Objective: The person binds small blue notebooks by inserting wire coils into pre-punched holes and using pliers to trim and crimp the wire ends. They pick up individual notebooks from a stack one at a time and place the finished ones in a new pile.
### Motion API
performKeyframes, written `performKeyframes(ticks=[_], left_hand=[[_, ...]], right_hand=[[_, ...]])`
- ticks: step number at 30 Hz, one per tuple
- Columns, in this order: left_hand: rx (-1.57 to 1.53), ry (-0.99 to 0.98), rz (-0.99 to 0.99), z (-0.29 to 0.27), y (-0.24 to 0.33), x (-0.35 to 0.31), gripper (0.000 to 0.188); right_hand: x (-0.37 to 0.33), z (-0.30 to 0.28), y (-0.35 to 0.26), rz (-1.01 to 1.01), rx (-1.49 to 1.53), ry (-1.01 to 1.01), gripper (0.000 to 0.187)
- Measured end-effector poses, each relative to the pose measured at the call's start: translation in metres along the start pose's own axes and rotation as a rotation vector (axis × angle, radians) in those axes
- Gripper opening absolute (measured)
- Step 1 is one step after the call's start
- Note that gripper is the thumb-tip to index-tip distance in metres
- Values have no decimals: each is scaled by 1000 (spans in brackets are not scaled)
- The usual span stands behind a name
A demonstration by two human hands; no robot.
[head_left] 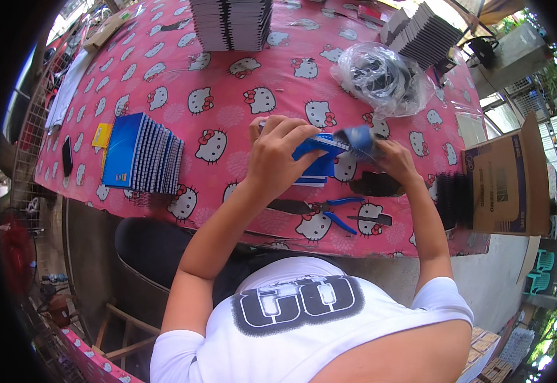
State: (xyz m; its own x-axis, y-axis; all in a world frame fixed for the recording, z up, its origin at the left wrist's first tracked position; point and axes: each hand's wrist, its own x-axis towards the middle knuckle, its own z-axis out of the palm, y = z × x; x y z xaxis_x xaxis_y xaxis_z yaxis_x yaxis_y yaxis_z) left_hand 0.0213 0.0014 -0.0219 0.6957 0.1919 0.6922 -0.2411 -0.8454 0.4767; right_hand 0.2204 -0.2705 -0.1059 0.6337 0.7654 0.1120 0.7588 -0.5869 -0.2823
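Observation:
Near the table's front edge, my left hand (277, 150) grips a small blue notebook (320, 150) from above, thumb and fingers round its edge. A row of binding holes or coils seems to run along its right side. Just to the right, my right hand (396, 159) is closed on a blue-grey piece (358, 140) smeared by motion; its kind cannot be made out. More blue covers or pages (312, 180) lie under the notebook. Close in front of me are cutting pliers with blue handles (339, 220) and a thin dark tool (374, 219).
A stack of blue spiral notebooks (141, 153) stands left, by a phone (67, 155) and yellow pad (101, 135). Black binding coils (454, 198) lie beside a cardboard box (505, 179) at right. Farther back are a clear plastic bag (384, 80) and tall notebook stacks (232, 24).

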Motion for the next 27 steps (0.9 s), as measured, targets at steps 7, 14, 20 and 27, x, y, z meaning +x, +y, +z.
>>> performKeyframes(ticks=[7,14,20,27], left_hand=[[-15,-9,-15,3,-9,-2,27],[-97,-30,-129,0,-6,5,29],[-110,52,-148,-4,-18,4,32],[-410,70,-468,-11,-27,-14,32]], right_hand=[[50,-61,-70,-278,1062,55,30],[66,-59,-87,-327,1297,-103,34],[74,-36,-71,-166,1006,30,30],[85,-58,-119,-254,925,15,22]])
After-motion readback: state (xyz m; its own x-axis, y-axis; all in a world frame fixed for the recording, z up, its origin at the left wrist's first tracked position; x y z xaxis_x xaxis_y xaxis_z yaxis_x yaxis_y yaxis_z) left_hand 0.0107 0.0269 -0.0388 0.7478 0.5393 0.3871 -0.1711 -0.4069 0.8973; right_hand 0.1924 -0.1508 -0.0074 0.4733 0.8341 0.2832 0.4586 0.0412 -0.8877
